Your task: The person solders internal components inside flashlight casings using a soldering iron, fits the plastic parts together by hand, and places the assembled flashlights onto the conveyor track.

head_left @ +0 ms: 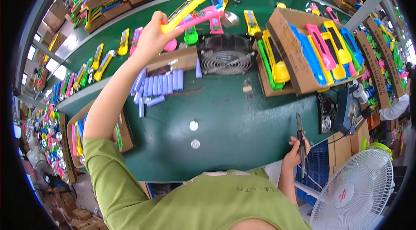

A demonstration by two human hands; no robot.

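Observation:
Out over the far side of the green bench [242, 143], my left hand [156, 35] is closed on a yellow plastic casing [190, 6] with a long dark panel. A pink casing [200, 17] lies against it and appears to be in the same grip; its inner side shows small parts. At the right front edge, my right hand [296, 152] is wrapped round a soldering iron [300, 137], its thin tip pointing away from me. Purple cylindrical cells [162, 84] lie in a row below my left forearm. Two small round discs [193, 125] rest mid-bench.
A small black fan [227, 54] stands at the back. Cardboard boxes of coloured casings stand at the right [299, 65] and left [125, 132]. A blue soldering station [346, 104] sits at the right edge, above a white fan [355, 191]. More casings [123, 41] line the far strip.

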